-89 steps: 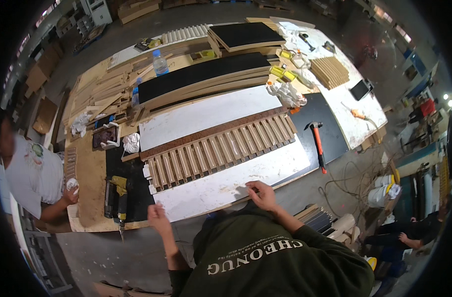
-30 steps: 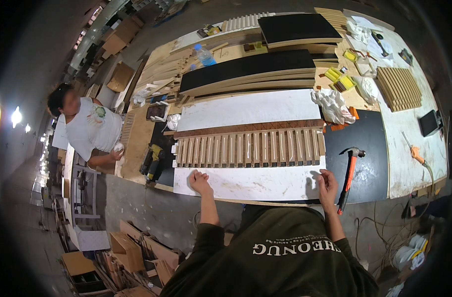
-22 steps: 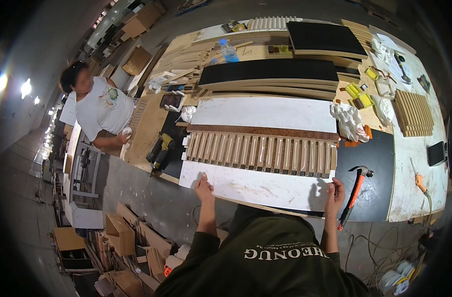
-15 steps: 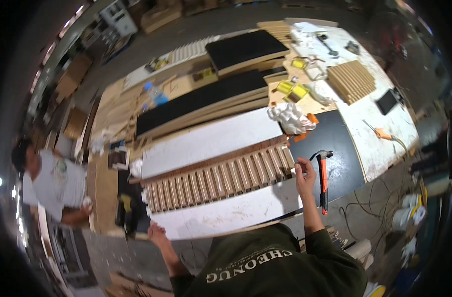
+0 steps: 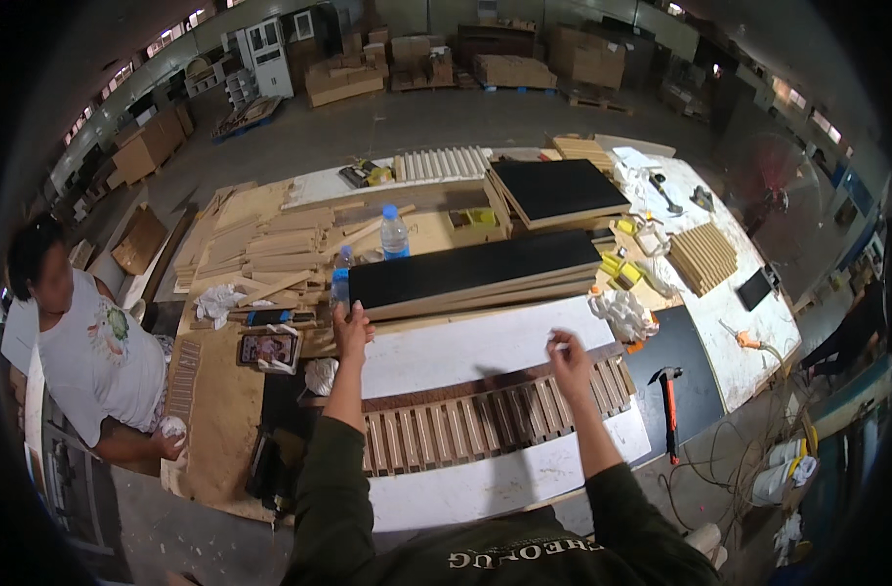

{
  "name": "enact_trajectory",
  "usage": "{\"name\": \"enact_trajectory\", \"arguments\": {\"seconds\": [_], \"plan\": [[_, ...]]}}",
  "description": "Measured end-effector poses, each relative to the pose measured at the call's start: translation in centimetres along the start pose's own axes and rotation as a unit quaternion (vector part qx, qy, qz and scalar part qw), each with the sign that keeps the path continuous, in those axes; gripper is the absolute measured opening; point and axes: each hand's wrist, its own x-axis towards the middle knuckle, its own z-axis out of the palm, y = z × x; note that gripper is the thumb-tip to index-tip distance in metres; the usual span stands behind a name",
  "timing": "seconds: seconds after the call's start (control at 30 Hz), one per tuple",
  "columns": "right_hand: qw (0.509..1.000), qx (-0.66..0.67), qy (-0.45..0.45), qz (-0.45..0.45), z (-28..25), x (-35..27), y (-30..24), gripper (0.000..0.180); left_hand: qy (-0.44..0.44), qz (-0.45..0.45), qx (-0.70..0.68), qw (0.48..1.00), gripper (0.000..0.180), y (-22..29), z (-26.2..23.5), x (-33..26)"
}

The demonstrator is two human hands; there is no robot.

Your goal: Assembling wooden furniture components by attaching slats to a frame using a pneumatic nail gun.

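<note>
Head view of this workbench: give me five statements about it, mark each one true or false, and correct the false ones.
1. The claw hammer with an orange-and-black handle lies right of the long row of wooden slats. True.
2. The person's right hand grips the hammer. False: the right hand is away from it, to its left.
3. The person's left hand is near the left end of the long, black-topped wooden boards. True.
4. The larger clear plastic bottle with a blue cap lies on its side. False: the bottle stands upright.
5. The crumpled white bundle is near the right end of those black-topped boards. True.
</note>
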Motion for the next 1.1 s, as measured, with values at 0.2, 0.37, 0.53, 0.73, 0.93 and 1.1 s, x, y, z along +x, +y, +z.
{"name": "enact_trajectory", "arguments": {"seconds": [0.2,0.37,0.53,0.73,0.93,1.1], "plan": [[0.988,0.069,-0.092,0.107,3.8,-4.0,2.4,0.031,0.030,0.003,-0.310,0.950,0.038,-4.8,-1.1,2.7],[0.946,0.205,-0.018,0.249,3.8,-0.5,1.8,0.035,-0.104,-0.052,-0.264,0.957,0.015,-5.1,-3.9,-6.1],[0.760,0.522,0.048,0.384,5.2,3.2,2.4,0.053,-0.022,-0.014,-0.245,0.969,0.025,-3.5,-5.9,-15.5],[0.662,0.680,0.145,0.281,1.9,4.6,-0.3,0.084,-0.155,0.199,0.108,0.962,0.026,2.6,-13.9,-24.4],[0.442,0.886,-0.135,-0.042,2.0,4.8,-3.2,0.011,-0.002,0.405,0.359,0.841,0.013,2.5,-15.6,-24.6],[0.455,0.876,-0.162,0.013,-0.6,4.7,-3.9,0.022,0.053,0.514,0.310,0.798,0.030,1.7,-14.0,-25.1]]}}
